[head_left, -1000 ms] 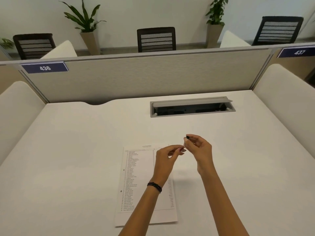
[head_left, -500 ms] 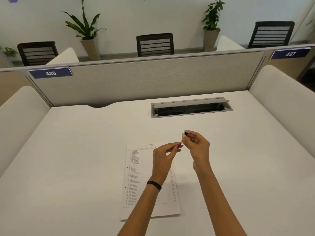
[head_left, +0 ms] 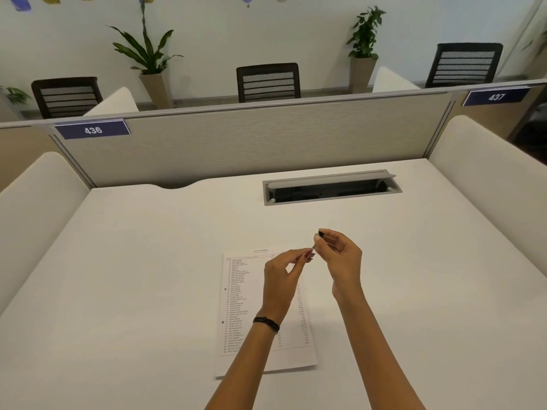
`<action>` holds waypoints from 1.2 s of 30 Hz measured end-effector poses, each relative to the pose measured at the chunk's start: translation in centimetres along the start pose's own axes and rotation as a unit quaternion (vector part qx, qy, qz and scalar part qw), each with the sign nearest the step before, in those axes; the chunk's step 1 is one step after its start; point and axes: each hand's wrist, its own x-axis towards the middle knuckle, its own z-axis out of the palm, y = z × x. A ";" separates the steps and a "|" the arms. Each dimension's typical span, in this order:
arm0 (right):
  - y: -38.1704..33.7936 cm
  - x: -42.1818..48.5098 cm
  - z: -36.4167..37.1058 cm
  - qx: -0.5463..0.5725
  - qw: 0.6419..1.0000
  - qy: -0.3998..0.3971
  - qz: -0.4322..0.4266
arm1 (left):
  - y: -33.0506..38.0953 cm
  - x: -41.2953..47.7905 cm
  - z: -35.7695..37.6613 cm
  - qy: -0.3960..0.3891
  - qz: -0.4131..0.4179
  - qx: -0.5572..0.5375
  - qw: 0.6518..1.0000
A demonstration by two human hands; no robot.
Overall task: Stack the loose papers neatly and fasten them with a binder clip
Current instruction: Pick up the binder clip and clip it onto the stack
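Right hand (head_left: 344, 261) curled, thumb and index pinching the small black binder clip (head_left: 321, 234) above the desk (head_left: 148, 276), left hand (head_left: 281, 276) fingertips pinching its wire handle, which points down-left; papers (head_left: 245, 291) flat under the left hand, long axis running away from the person.

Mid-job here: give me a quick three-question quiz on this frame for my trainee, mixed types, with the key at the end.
1. True or false: the binder clip is already fastened on the papers.
2. How do the papers lie? A) rolled up B) flat on the desk C) propped upright
3. What does the right hand hold?

Key: 1 false; 2 B; 3 the binder clip, pinched in its fingers.
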 end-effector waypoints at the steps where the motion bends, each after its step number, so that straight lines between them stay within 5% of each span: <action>1: 0.0 -0.1 0.0 0.000 1.000 0.000 0.001 | 0.0 -0.1 -0.1 -0.001 0.002 0.003 1.000; 10: -0.2 -0.6 -0.1 0.002 1.000 -0.011 0.009 | 0.0 -0.3 -0.1 0.036 0.020 0.038 0.998; 18: -0.5 -1.2 -0.7 0.014 0.997 -0.071 0.031 | 0.2 0.5 -1.0 0.095 -0.050 -0.031 0.994; 36: -0.1 -3.2 1.2 0.014 1.000 -0.008 0.001 | 0.5 -0.9 -0.3 0.166 -0.102 -0.148 0.970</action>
